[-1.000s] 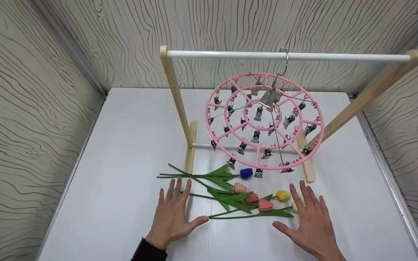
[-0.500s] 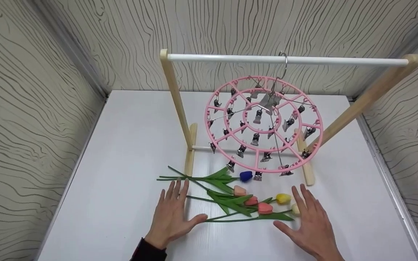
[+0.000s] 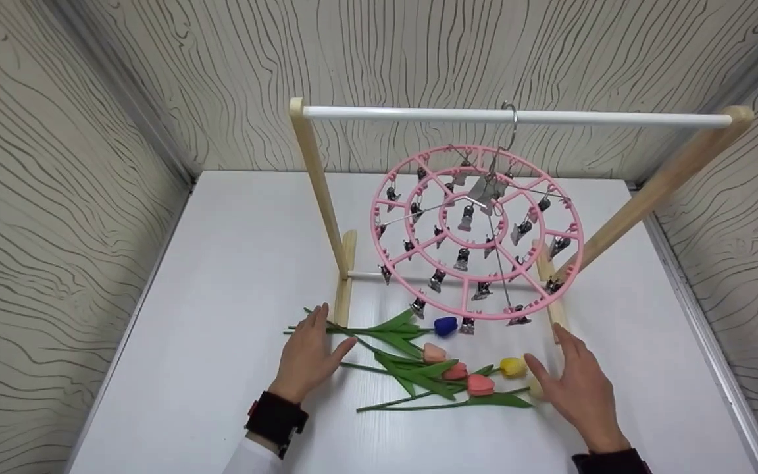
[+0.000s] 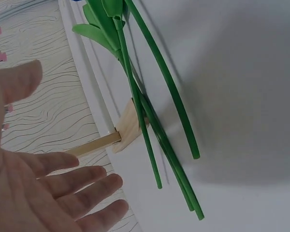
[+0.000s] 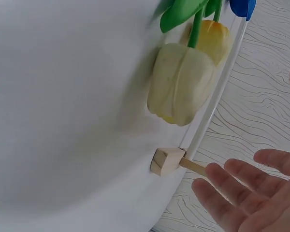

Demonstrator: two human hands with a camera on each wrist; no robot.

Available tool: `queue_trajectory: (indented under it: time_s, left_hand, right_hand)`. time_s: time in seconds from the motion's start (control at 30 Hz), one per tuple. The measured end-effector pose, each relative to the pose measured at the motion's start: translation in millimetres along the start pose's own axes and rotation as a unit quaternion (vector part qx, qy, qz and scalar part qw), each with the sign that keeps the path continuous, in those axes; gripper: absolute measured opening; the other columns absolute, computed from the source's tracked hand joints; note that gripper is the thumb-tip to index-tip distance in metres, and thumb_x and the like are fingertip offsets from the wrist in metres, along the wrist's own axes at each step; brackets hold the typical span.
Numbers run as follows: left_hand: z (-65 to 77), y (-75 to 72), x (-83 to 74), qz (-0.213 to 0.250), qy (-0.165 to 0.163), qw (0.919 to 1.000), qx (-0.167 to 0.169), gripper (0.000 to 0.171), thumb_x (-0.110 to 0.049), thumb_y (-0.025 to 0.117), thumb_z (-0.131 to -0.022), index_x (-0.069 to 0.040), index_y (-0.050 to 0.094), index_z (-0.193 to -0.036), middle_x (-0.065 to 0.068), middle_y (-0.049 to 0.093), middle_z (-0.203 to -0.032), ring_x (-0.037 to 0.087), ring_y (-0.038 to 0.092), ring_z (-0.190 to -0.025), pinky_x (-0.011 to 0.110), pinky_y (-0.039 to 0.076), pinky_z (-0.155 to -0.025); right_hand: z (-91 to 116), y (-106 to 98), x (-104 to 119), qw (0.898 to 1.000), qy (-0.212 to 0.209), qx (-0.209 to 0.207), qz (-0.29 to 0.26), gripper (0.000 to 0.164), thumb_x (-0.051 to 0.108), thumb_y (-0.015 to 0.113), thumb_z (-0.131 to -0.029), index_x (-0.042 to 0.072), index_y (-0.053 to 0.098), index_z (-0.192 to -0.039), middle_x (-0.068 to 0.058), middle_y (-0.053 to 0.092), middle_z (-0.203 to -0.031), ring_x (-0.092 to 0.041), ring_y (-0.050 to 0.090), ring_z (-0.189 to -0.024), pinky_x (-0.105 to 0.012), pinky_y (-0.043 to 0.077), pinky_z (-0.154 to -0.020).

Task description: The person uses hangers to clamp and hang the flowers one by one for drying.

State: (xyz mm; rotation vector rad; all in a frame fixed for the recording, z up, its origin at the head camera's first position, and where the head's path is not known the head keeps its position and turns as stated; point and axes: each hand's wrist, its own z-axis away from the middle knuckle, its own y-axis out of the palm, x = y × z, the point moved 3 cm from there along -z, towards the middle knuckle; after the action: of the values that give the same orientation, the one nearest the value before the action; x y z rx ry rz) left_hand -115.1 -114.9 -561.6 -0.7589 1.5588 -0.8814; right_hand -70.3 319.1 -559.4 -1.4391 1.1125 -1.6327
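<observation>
Hands near tulips, white table, wood-grain walls

Compared with half a second earlier, the left hand had been moved forward, farther over the upper flower stems, and its spread fingers had been drawn closer together. The lower stem ends, formerly met by its thumb in the head view, were uncovered. More of the black wristband and a white sleeve were exposed. The right hand had been shifted forward, its fingers drawn together, the rack foot's front end partly overlapped; its own dark band was brought into view.
</observation>
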Motion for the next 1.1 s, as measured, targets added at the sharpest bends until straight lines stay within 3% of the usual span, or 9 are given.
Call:
queue_trajectory:
  time_s: [0.27, 0.37, 0.53, 0.67, 0.77, 0.93, 1.1]
  left_hand:
    - [-35.4, 14.3, 7.9, 0.060, -0.068, 0.9955, 0.027, 0.077, -0.039, 0.076, -0.096, 0.015, 0.051, -0.144, 0.036, 0.060, -0.136, 0.051, 0.060, -0.127, 0.061, 0.055, -0.105]
    - [-47.1, 19.3, 9.3, 0.059, -0.088, 0.9942, 0.022, 0.074, -0.038, 0.077, -0.095, 0.015, 0.054, -0.141, 0.036, 0.062, -0.132, 0.050, 0.062, -0.123, 0.059, 0.056, -0.103]
    - [-63.7, 26.3, 8.6, 0.044, -0.095, 0.9944, 0.007, 0.067, -0.031, 0.081, -0.090, 0.018, 0.060, -0.131, 0.035, 0.065, -0.117, 0.050, 0.066, -0.109, 0.058, 0.058, -0.095]
    - [-71.1, 33.6, 7.7, 0.040, -0.095, 0.9946, 0.005, 0.052, -0.023, 0.083, -0.085, 0.016, 0.064, -0.114, 0.031, 0.065, -0.103, 0.047, 0.066, -0.096, 0.057, 0.059, -0.084]
    - [-74.3, 37.5, 8.0, 0.038, -0.096, 0.9947, -0.002, 0.036, -0.014, 0.081, -0.083, 0.012, 0.065, -0.102, 0.028, 0.063, -0.096, 0.046, 0.066, -0.091, 0.056, 0.058, -0.079]
    - [-77.6, 39.5, 7.0, 0.034, -0.093, 0.9950, -0.014, 0.021, -0.001, 0.075, -0.081, 0.011, 0.066, -0.096, 0.027, 0.063, -0.092, 0.045, 0.066, -0.088, 0.055, 0.058, -0.077]
    - [-79.3, 38.6, 6.5, 0.030, -0.100, 0.9945, -0.008, 0.019, 0.002, 0.074, -0.082, 0.010, 0.066, -0.097, 0.025, 0.062, -0.091, 0.043, 0.066, -0.086, 0.052, 0.058, -0.074]
  right_hand:
    - [-31.9, 4.4, -23.9, 0.999, 0.039, 0.020, -0.023, 0.077, 0.034, 0.071, -0.100, -0.010, 0.040, -0.155, -0.041, 0.047, -0.149, -0.057, 0.054, -0.132, -0.069, 0.051, -0.104]
    - [-43.7, 6.8, -32.7, 0.999, 0.042, 0.022, -0.023, 0.076, 0.032, 0.070, -0.099, -0.013, 0.041, -0.152, -0.044, 0.047, -0.147, -0.059, 0.052, -0.131, -0.070, 0.049, -0.105]
    - [-59.7, 10.3, -43.6, 0.998, 0.049, 0.021, -0.034, 0.071, 0.025, 0.072, -0.097, -0.018, 0.046, -0.146, -0.047, 0.052, -0.137, -0.059, 0.060, -0.117, -0.068, 0.053, -0.095]
    - [-68.5, 11.6, -47.0, 0.997, 0.057, 0.024, -0.047, 0.065, 0.020, 0.073, -0.095, -0.021, 0.051, -0.140, -0.045, 0.058, -0.126, -0.049, 0.064, -0.100, -0.054, 0.057, -0.079]
    - [-72.4, 12.5, -47.7, 0.996, 0.060, 0.033, -0.061, 0.061, 0.017, 0.073, -0.094, -0.021, 0.053, -0.138, -0.042, 0.059, -0.121, -0.041, 0.062, -0.093, -0.042, 0.053, -0.070]
    - [-74.0, 14.6, -48.7, 0.994, 0.069, 0.034, -0.078, 0.057, 0.011, 0.072, -0.094, -0.020, 0.054, -0.139, -0.040, 0.060, -0.119, -0.040, 0.062, -0.094, -0.041, 0.052, -0.072]
    - [-77.4, 16.1, -48.5, 0.993, 0.072, 0.031, -0.083, 0.056, 0.010, 0.072, -0.095, -0.019, 0.054, -0.140, -0.037, 0.059, -0.117, -0.037, 0.059, -0.092, -0.038, 0.050, -0.071]
